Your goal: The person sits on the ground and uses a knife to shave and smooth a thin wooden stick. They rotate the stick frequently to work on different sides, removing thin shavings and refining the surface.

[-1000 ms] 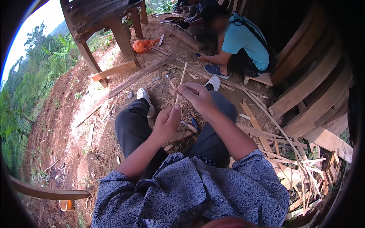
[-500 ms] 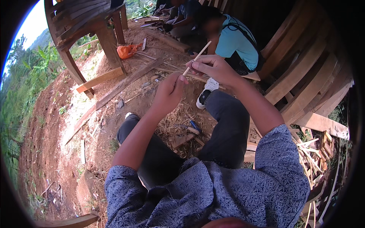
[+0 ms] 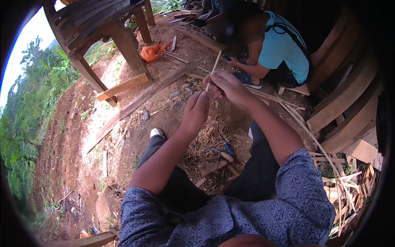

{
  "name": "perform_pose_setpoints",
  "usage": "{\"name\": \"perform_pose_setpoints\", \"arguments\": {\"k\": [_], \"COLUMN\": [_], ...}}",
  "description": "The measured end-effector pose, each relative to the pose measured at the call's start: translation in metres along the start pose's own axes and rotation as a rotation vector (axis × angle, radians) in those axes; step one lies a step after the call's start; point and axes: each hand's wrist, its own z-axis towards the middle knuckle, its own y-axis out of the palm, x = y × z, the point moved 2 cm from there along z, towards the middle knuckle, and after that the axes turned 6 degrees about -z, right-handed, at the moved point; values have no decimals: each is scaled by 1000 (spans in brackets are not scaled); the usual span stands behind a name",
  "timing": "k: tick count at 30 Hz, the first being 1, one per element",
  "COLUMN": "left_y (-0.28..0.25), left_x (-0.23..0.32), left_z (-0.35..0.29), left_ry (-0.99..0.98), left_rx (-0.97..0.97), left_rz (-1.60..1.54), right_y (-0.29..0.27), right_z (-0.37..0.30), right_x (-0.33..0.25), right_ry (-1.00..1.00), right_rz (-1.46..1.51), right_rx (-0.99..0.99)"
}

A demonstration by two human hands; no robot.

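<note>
A thin pale wooden stick (image 3: 216,62) points up and away from me, between my two hands. My right hand (image 3: 227,87) pinches it around its lower middle, fingers curled. Just below, my left hand (image 3: 197,110) is closed at the stick's lower end, thumb and fingertips together. Both hands are raised above the ground between my knees. Beneath them on the wood shavings lie a blue-handled tool (image 3: 229,150) and a short wood block (image 3: 214,167). Beside the blue handle is a curved dark tool (image 3: 212,149), too small to name.
A person in a turquoise shirt (image 3: 284,43) sits low at the far right, beside curved wooden slats (image 3: 349,96). A slatted wooden structure (image 3: 131,49) and an orange plastic bag (image 3: 154,52) are at the far left. A long plank (image 3: 152,90) crosses the dirt. Thin wood strips (image 3: 339,189) pile up at right.
The view has shifted, so the surroundings sit further right. The stick stands a little steeper, still in both hands. My right foot has drawn back, and its shoe is now mostly hidden.
</note>
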Motion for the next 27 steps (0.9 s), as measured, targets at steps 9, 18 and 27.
{"name": "perform_pose_setpoints", "arguments": {"k": [9,18,27], "left_y": [13,5,-8], "left_x": [-9,-3,6], "left_z": [-1,2,6], "left_ry": [-61,222,377], "left_rx": [-28,-35,13], "left_rz": [73,522,755], "right_y": [-22,-21,-42], "right_z": [7,-15,6], "right_x": [20,12,7], "right_ry": [-168,-90,-164], "right_rz": [-112,-29,142], "right_rx": [158,237,366]}}
